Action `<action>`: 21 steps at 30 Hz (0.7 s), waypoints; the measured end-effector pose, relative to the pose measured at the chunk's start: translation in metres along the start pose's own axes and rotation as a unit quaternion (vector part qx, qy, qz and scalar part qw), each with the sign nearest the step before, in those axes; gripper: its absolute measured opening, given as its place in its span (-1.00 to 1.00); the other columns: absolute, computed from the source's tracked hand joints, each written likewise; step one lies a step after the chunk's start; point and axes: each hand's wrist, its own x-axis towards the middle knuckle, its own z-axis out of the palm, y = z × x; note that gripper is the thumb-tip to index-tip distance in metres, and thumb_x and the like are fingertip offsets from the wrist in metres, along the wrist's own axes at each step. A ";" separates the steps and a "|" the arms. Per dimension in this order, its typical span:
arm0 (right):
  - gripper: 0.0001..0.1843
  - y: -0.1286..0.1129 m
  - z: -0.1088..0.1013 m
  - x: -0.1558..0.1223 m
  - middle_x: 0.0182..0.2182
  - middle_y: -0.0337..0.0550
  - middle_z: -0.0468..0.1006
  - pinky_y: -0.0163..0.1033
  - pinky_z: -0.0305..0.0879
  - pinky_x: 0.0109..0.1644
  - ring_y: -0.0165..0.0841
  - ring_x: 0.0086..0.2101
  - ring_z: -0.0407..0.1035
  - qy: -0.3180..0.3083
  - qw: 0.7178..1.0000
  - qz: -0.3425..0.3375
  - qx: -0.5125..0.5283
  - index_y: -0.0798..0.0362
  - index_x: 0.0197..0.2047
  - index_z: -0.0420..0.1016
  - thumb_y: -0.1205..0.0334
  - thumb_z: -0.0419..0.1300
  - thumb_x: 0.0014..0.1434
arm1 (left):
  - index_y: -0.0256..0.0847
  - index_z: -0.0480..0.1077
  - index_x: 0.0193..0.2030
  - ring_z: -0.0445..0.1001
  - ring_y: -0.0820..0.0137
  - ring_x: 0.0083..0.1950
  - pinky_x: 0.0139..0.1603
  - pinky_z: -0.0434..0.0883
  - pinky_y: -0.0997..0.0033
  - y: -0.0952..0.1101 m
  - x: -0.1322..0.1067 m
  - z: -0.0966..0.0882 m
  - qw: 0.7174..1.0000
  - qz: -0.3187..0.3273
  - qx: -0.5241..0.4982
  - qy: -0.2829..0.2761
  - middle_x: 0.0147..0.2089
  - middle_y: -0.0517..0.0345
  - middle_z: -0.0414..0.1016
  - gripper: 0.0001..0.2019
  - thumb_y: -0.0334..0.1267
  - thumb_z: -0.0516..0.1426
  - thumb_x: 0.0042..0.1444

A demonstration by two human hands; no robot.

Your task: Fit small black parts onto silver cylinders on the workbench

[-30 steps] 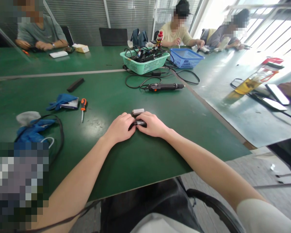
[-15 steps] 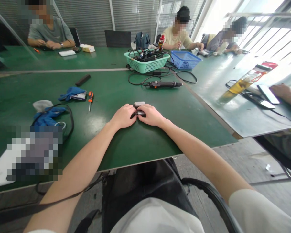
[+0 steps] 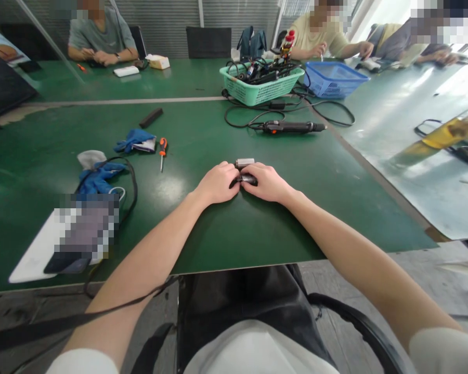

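My left hand [image 3: 220, 183] and my right hand [image 3: 265, 182] meet over the green table, fingers curled inward. Between them is a small dark cylindrical piece [image 3: 248, 179], glossy and partly covered by my fingers. Both hands close on this piece, the left at its left end and the right around its right side. Just beyond the fingertips lies a short silvery cylinder [image 3: 245, 162]; whether my fingers touch it I cannot tell.
An orange-handled screwdriver [image 3: 163, 150], blue gloves [image 3: 136, 140] and a dark bar [image 3: 151, 118] lie to the left. Ahead are a corded electric screwdriver [image 3: 292, 127], a green basket [image 3: 257, 92] of tools and a blue basket [image 3: 331, 83]. Several people sit around the table.
The whole view has shifted, so the table and hands appear farther right. Both hands keep the same grip on the dark piece.
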 end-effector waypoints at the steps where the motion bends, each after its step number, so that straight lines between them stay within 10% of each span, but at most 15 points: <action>1: -0.75 0.000 0.000 0.001 -0.11 -0.04 0.59 -0.04 0.36 0.08 -0.11 -0.06 0.45 -0.003 1.000 0.002 0.001 0.02 -0.07 0.52 0.25 0.20 0.16 | -0.23 0.45 -0.22 0.37 0.21 -0.09 0.02 0.38 0.17 -0.001 0.000 0.000 1.000 -0.004 0.001 0.002 -0.18 -0.01 0.47 -0.83 -0.25 0.05 0.23; 21: -0.68 -0.020 0.018 -0.005 -0.04 0.00 0.60 0.04 0.40 0.11 -0.08 -0.02 0.48 0.015 0.998 0.020 -0.055 0.02 0.00 0.54 0.15 0.19 0.18 | -0.28 0.46 -0.20 0.38 0.21 -0.08 0.03 0.37 0.18 -0.007 -0.025 0.003 1.000 0.001 0.001 0.026 -0.14 -0.09 0.50 -0.83 -0.26 0.08 0.22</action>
